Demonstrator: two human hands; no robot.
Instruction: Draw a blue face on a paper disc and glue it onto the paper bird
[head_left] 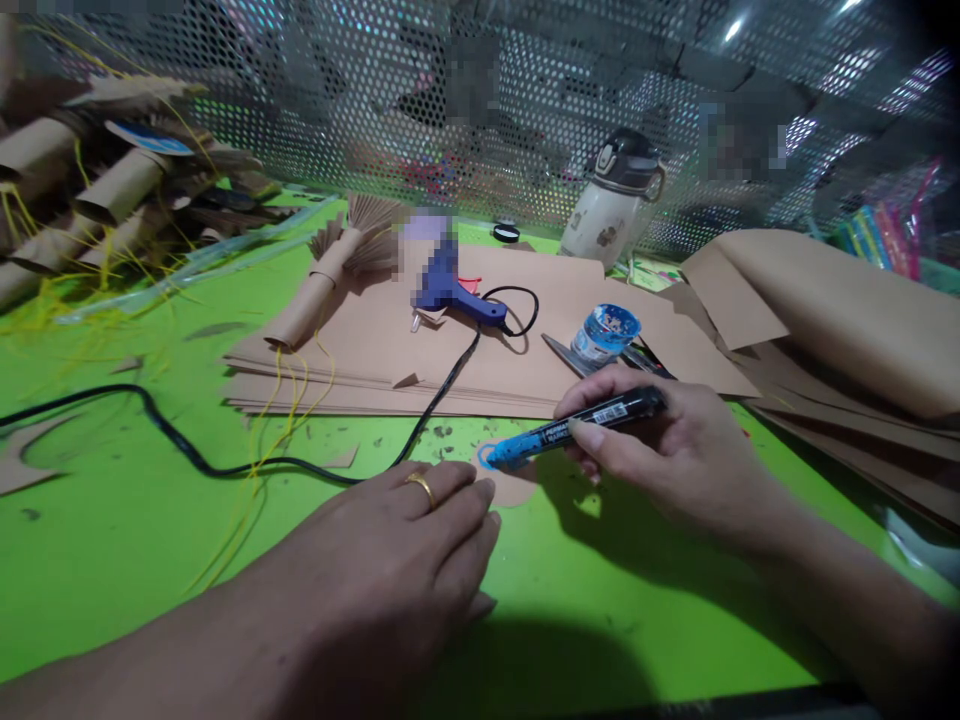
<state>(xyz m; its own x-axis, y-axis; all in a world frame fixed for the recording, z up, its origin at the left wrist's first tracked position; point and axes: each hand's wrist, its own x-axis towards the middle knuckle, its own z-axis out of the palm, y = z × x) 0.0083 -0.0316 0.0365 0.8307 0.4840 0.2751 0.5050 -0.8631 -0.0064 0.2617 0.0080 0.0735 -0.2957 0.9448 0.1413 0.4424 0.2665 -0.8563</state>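
Note:
My right hand is closed around a blue and black permanent marker, its tip down on a small brown paper cutout on the green table. A blue line runs along the cutout's edge by the tip. My left hand, with a gold ring, lies flat with fingers together, pressing on the cutout's near side.
A stack of brown paper sheets lies behind, with a blue glue gun, its black cord, a rolled paper figure, a blue-capped jar and scissors. A white bottle stands by the mesh wall. Curled brown paper lies right.

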